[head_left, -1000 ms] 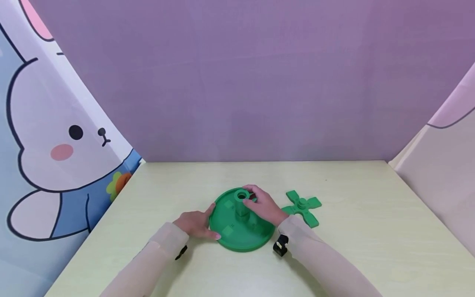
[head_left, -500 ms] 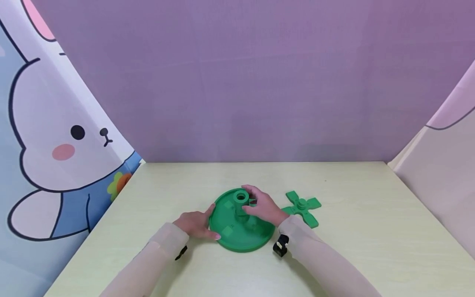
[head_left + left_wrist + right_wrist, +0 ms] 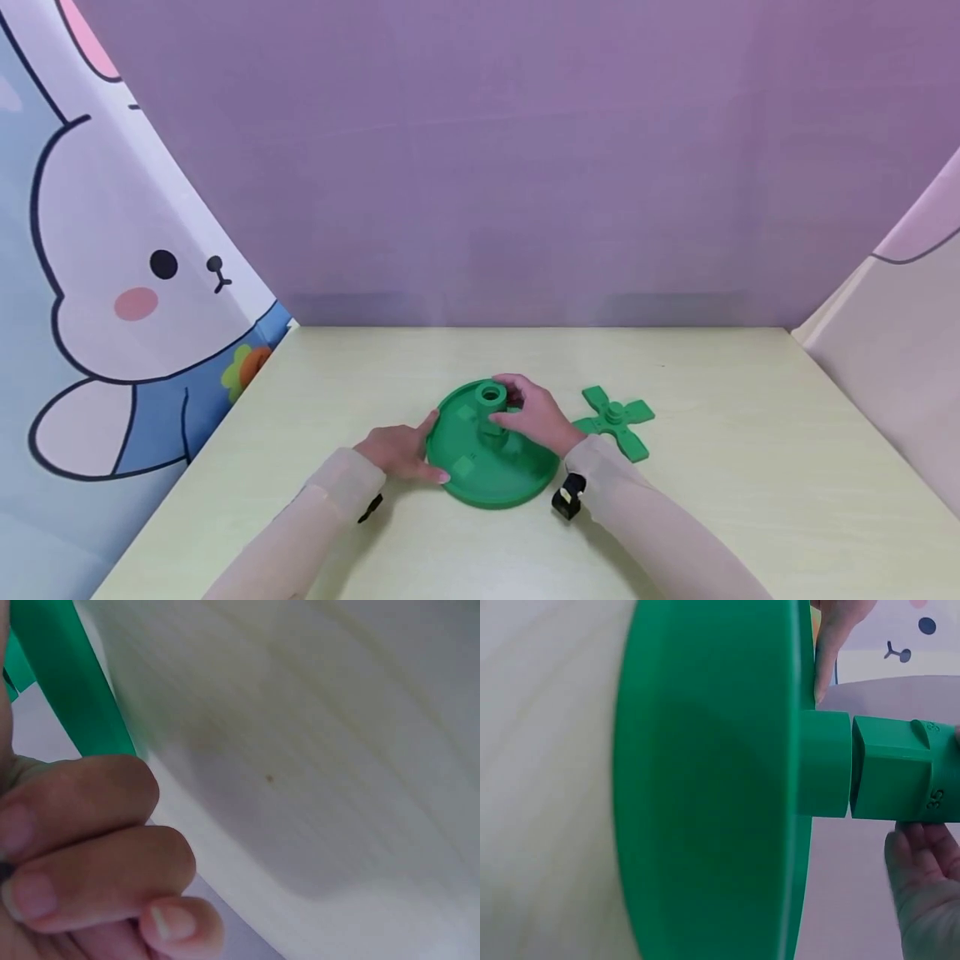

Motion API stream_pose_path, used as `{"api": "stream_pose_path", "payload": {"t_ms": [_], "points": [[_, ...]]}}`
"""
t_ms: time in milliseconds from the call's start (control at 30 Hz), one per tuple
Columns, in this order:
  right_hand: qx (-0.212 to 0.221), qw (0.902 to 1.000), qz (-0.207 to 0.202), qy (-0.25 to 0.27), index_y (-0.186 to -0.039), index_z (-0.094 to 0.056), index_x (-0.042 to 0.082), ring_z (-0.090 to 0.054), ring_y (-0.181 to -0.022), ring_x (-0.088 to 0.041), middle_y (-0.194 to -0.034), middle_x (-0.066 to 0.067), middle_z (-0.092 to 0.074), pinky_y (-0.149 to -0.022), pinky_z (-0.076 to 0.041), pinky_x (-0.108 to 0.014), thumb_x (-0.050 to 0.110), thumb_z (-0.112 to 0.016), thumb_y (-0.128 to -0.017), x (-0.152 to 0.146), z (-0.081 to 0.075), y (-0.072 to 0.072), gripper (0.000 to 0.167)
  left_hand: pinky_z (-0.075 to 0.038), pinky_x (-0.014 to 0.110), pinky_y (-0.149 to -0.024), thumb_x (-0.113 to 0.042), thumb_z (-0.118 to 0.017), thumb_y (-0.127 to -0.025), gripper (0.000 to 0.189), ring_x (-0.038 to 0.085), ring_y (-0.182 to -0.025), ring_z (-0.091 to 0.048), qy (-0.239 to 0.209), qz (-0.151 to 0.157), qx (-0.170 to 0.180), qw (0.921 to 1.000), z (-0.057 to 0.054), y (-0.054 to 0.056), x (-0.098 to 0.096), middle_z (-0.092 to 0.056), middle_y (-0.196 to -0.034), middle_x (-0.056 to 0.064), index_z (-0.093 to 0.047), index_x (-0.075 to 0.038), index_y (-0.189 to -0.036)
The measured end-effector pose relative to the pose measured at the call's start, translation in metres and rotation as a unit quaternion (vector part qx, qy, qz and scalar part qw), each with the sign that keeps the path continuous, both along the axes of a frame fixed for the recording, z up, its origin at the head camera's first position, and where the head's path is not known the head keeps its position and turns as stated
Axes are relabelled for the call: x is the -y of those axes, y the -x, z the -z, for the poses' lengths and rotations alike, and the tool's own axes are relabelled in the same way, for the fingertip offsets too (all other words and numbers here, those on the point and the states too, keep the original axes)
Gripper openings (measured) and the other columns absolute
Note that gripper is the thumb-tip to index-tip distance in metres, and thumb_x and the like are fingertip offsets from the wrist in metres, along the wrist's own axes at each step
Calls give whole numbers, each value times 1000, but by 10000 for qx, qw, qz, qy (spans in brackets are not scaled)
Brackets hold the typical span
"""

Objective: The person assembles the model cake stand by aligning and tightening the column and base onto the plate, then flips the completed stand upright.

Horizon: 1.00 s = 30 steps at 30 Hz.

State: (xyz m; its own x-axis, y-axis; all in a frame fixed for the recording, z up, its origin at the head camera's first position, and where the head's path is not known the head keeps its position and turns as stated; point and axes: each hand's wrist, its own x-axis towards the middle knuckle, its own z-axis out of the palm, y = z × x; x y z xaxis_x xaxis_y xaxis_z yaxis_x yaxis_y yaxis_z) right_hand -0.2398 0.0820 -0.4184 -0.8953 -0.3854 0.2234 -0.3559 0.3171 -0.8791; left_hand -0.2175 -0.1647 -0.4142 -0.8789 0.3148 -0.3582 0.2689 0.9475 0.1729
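Tube (image 3: 892,769) (number "35" (image 3: 935,799) legible) in right hand (image 3: 926,885)

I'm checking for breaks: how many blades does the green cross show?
4 on the cross: far blade, right blade, near blade, left blade; the right hand may hide some of the last.

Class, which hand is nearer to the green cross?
Right. The right hand is beside the green cross, gripping the tube; the left hand is farther off, across the round base.
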Motion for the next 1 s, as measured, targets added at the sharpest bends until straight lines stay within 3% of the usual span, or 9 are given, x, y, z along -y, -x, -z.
{"api": "stream_pose_path", "payload": {"t_ms": [167,400,533,767,1000], "points": [[51,10000,47,-38,-134,-48,0,-56,-101,-26,-119,-13,-58,-86,-48,-40,12,-73,-84,1,-1,-1,57,-49,44,-81,-63,-68,-76,107,23,-92,-61,21,8,6,10000,-1,-1,-1,-62,-92,5,-19,-8,-153],[-209,9994,-267,-14,-139,-44,-6,-53,-110,-34,-131,-23,-51,-92,-44,-49,10,-62,-92,-3,0,-1,53,-48,45,-81,-62,-69,-76,106,23,-93,-60,-8,13,42,10000,-4,-3,-1,-62,-90,4,-20,-8,-153],[-374,9990,-215,-130,-134,-51,-3,-56,-102,-29,-123,-18,-58,-87,-47,-47,14,-64,-92,-2,0,0,48,-49,44,-81,-63,-68,-76,107,23,-94,-61,-33,36,41,10000,-3,-2,0,-63,-93,5,-19,-8,-153],[-68,9999,38,-84,-129,-53,-2,-56,-99,-26,-114,-12,-60,-83,-47,-36,19,-70,-89,1,-4,0,48,-49,43,-80,-64,-67,-76,107,22,-92,-61,-32,70,24,10000,-2,0,1,-62,-91,5,-19,-8,-153],[20,9997,-225,110,-134,-47,-6,-53,-106,-32,-124,-19,-55,-88,-45,-39,11,-56,-95,0,-2,-1,43,-49,43,-80,-64,-67,-76,107,22,-91,-60,-47,60,71,9999,-1,0,2,-62,-91,5,-18,-8,-153]]}}
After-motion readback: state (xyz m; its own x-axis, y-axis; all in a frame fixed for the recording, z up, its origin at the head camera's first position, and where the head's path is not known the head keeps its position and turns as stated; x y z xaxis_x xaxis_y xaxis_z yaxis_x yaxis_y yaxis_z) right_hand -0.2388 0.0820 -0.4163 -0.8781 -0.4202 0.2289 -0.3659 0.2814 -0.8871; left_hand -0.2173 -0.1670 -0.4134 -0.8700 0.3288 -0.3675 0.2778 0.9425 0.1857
